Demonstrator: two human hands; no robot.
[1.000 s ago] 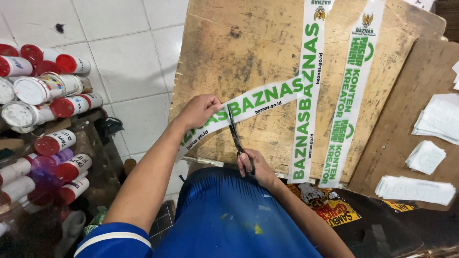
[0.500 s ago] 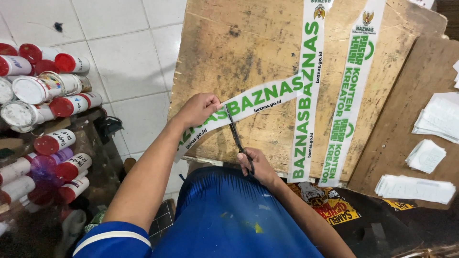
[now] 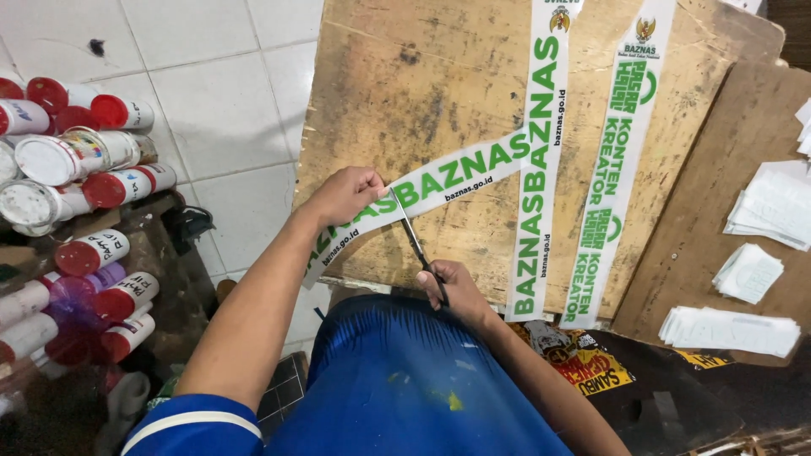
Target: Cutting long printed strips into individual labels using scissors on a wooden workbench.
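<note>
My left hand (image 3: 345,196) pinches a long white strip with green lettering (image 3: 460,175) and holds it taut across a worn plywood board (image 3: 405,84). My right hand (image 3: 452,291) grips dark scissors (image 3: 416,245) near the board's front edge. The blades point up and meet the strip just right of my left fingers. Two more white strips with green print, one (image 3: 534,194) upright and another (image 3: 615,160) beside it, lie on the board to the right. The held strip overlaps the first of them.
Several cans with red and white lids (image 3: 80,160) are stacked at the left on a dark shelf (image 3: 160,253). White floor tiles (image 3: 211,76) lie behind. A brown board (image 3: 718,186) at right carries stacks of white paper (image 3: 731,329). My blue-clad knee (image 3: 397,380) sits below.
The scissor blades have moved up to the strip's edge beside my left fingers. My left hand has kept the strip taut in the same place.
</note>
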